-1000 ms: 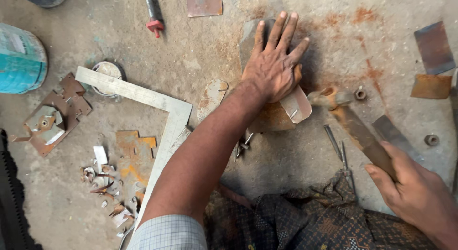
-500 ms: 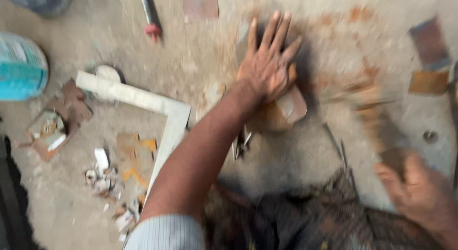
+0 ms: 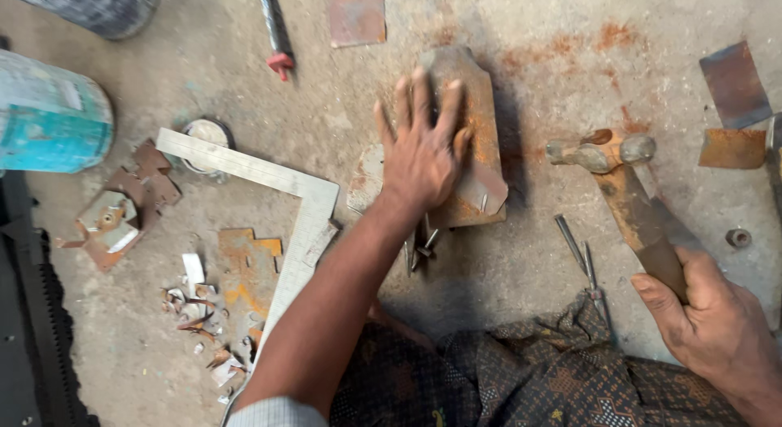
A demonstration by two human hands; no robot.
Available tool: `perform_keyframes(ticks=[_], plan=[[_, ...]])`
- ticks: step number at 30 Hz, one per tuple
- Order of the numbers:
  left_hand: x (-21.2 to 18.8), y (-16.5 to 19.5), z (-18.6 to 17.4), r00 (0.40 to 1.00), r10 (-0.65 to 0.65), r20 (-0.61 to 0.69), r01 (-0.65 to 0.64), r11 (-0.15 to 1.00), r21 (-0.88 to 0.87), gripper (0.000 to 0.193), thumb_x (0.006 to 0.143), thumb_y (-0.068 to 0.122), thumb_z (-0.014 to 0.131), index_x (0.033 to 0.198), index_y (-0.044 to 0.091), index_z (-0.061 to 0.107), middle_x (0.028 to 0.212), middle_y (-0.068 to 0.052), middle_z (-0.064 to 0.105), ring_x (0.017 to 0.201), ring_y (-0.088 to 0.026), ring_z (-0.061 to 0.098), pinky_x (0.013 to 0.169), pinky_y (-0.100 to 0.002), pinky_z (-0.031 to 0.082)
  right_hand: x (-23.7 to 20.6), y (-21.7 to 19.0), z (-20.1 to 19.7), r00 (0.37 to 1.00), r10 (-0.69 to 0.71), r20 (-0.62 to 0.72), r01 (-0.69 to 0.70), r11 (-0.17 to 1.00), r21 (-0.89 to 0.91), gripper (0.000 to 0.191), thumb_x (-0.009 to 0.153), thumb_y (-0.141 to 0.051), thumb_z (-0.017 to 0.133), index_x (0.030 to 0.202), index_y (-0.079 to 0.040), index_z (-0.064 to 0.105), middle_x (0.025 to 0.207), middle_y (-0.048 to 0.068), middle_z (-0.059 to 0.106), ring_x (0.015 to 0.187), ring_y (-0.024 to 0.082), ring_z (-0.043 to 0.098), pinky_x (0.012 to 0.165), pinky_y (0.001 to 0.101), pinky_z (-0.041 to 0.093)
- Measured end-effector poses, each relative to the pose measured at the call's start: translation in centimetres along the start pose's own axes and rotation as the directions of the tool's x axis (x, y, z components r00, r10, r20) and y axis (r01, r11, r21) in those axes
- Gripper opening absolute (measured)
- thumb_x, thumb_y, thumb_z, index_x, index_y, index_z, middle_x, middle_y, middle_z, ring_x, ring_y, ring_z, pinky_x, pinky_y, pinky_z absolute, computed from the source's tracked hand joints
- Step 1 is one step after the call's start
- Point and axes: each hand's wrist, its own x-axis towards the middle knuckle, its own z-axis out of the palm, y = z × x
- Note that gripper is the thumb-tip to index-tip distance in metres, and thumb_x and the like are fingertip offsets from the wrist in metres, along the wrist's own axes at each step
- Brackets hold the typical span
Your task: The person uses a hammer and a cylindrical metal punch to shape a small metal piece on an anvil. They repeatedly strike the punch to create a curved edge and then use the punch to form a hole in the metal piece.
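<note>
Rusty metal plate (image 3: 482, 162) lies flat on the concrete floor (image 3: 529, 313) at the upper centre of the frame, and the left hand (image 3: 419, 154) presses down on it with fingers spread apart, palm over the plate's left half. At the lower right, the right hand (image 3: 717, 329) has its fingers clamped around the wooden handle of a hammer (image 3: 627, 191), whose worn metal head rests on the floor just right of the plate, apart from it. A steel square (image 3: 277, 199) lies in an L shape left of the forearm, with a small round tin (image 3: 208, 138) at its upper end. A turquoise can (image 3: 53, 117) with a pale label patch lies on its side at the left edge. Rusty offcuts (image 3: 244, 272) and pale metal scraps (image 3: 195, 301) are scattered at lower left. A thin pair of compasses (image 3: 582, 260) lies between plate and hammer handle. Two flat rusty pieces (image 3: 733, 109) sit at the right edge, another sheet (image 3: 356, 13) at the top.
</note>
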Motion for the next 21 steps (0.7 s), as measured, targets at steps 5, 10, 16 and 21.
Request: perform_keyframes(ticks=[5,10,16,21], plan=[[-3.7,-0.3,0.1,0.968,-0.248,0.034,0.238,0.867,-0.438,0.104,0.093,0.070,0.053,0.160,0.000,0.015,0.156,-0.034,0.027,0.142,-0.046,0.036,0.112,-0.054,0.037,0.0,-1.4,-0.5,0.982,-0.144,-0.120,0.156,0.984,0.091,0.054,0.093,-0.037,0.068,0.134,-0.003,0.058,0.084,0.018,0.073,0.076,0.028,0.077,0.065,0.0422,0.060],[-4.7,-1.1,-0.9,0.945,-0.235,0.228,0.320,0.813,-0.487,0.074,0.084,0.066,0.069,0.119,0.001,0.069,0.109,-0.021,0.076,0.103,-0.034,0.074,0.091,-0.043,0.059,-0.3,-3.3,-1.0,0.951,-0.272,-0.148,0.272,0.962,-0.019,0.053,0.092,-0.040,0.069,0.129,-0.004,0.059,0.082,0.020,0.072,0.074,0.032,0.075,0.063,0.0448,0.059],[-4.7,-1.5,-1.4,0.912,-0.261,0.315,0.383,0.817,-0.431,0.071,0.082,0.068,0.065,0.117,0.006,0.069,0.104,-0.017,0.076,0.098,-0.033,0.073,0.086,-0.046,0.057,0.3,-5.8,-0.8,0.974,-0.227,0.028,0.229,0.966,-0.125,0.048,0.096,-0.043,0.066,0.128,-0.008,0.060,0.076,0.014,0.071,0.065,0.030,0.073,0.058,0.0440,0.061],[-4.9,-1.3,-1.1,0.900,-0.290,0.325,0.410,0.816,-0.407,0.074,0.083,0.069,0.064,0.120,0.006,0.067,0.108,-0.018,0.074,0.103,-0.033,0.072,0.088,-0.047,0.056,1.1,-6.0,0.1,0.948,-0.319,0.020,0.312,0.913,-0.263,0.046,0.095,-0.045,0.069,0.115,-0.005,0.061,0.082,0.016,0.070,0.059,0.035,0.072,0.053,0.0478,0.060]])
